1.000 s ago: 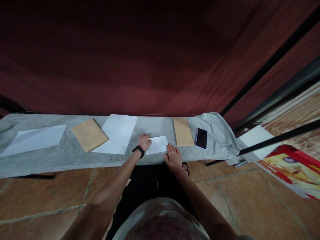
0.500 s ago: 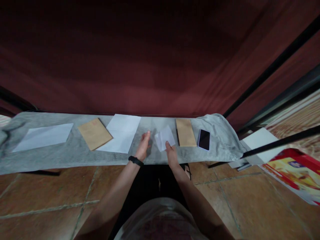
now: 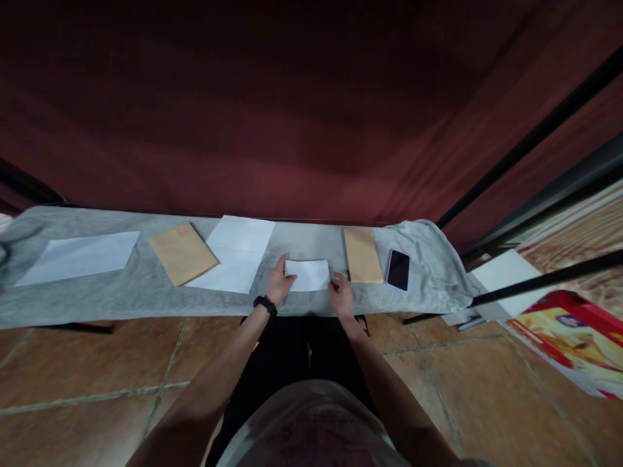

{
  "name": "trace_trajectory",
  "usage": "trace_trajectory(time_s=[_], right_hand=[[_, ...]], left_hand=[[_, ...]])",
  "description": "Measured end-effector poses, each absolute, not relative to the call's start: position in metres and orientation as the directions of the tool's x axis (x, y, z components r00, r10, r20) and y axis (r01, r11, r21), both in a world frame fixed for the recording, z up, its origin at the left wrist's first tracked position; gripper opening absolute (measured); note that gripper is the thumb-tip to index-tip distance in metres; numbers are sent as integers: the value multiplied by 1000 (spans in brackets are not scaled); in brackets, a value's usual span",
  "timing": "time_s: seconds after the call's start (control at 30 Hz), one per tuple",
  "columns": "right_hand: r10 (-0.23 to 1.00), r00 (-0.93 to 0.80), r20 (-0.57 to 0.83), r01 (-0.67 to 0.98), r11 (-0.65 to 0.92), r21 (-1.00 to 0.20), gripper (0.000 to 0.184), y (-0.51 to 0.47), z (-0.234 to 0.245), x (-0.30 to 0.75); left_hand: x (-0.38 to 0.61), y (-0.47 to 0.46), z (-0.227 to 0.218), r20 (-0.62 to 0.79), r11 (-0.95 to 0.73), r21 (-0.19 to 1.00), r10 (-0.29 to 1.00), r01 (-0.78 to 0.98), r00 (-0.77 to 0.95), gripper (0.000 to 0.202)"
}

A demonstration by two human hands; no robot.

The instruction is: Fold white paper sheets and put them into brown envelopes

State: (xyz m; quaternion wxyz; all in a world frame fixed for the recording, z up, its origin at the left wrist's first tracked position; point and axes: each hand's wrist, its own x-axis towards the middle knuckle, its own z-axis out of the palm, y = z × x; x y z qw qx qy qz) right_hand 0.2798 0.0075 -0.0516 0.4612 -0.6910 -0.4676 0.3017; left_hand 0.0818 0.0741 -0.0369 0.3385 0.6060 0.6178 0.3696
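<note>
A small folded sheet of white paper (image 3: 309,275) lies level in front of me, low over the cloth-covered table. My left hand (image 3: 280,283) grips its left edge, thumb on top and fingers at the side. At the opposite edge, my right hand (image 3: 341,295) has its curled fingers closed on the lower right corner. A larger white sheet (image 3: 241,250) with a crease is to the left of my left hand, partly under a brown envelope (image 3: 183,254). Just right of my right hand lies another brown envelope (image 3: 363,255).
A phone (image 3: 398,270) rests beside the right envelope on the grey cloth (image 3: 433,272). Another white sheet (image 3: 80,257) lies at the far left. Dark red fabric (image 3: 292,143) hangs behind the table. A red and yellow box (image 3: 574,337) stands at the lower right.
The folded paper has turned from slanted to straight and moved slightly down. My left hand, apart from it before, now grips its left edge; my right hand has shifted slightly right.
</note>
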Motion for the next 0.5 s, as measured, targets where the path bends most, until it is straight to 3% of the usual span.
trace_trajectory(time_s=[0.1, 0.27, 0.33, 0.4, 0.5], right_hand=[[938, 343, 50, 551, -158, -820, 39, 0, -54, 280], [958, 198, 208, 882, -81, -465, 36, -1, -55, 278], [958, 132, 253, 907, -14, -421, 37, 5, -55, 275], [959, 57, 276, 899, 71, -433, 38, 13, -57, 271], [961, -6, 277, 894, 129, -428, 42, 20, -62, 264]], left_hand=[[83, 75, -41, 52, -36, 726, 999, 686, -4, 72], [92, 59, -43, 168, -136, 512, 984, 848, 57, 56], [101, 51, -45, 203, -200, 441, 972, 875, 120, 50], [113, 44, -48, 208, -355, 345, 932, 869, 298, 48], [132, 41, -57, 86, -497, 251, 866, 831, 492, 53]])
